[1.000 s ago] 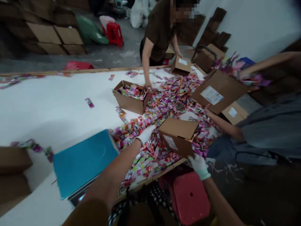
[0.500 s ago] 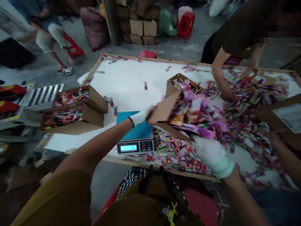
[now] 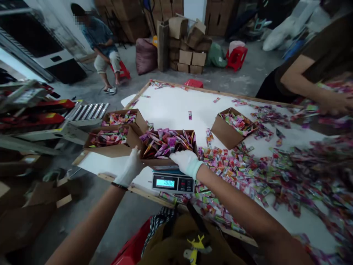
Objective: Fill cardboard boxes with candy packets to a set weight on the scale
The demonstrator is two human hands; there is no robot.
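Here we go: the left grip (image 3: 129, 167), fingers spread open, is pressed against the near left corner of a cardboard box (image 3: 168, 162) heaped with colourful sachets (image 3: 167, 142). The right grip (image 3: 186, 163), open too, lies against its near edge! That box sits at twelve o'clock on a digital scale (image 3: 173, 183), on the white desk (image 3: 171, 110). Filled boxes (image 3: 109, 141) stand at ten o'clock, and a co-worker's hand (image 3: 335, 105) is at three among loose sachets.

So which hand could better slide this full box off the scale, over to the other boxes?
Probably the right hand. It rests at the right front corner of the cardboard box on the digital scale, so it could push leftward. The left hand sits on the left, the side the box would go.
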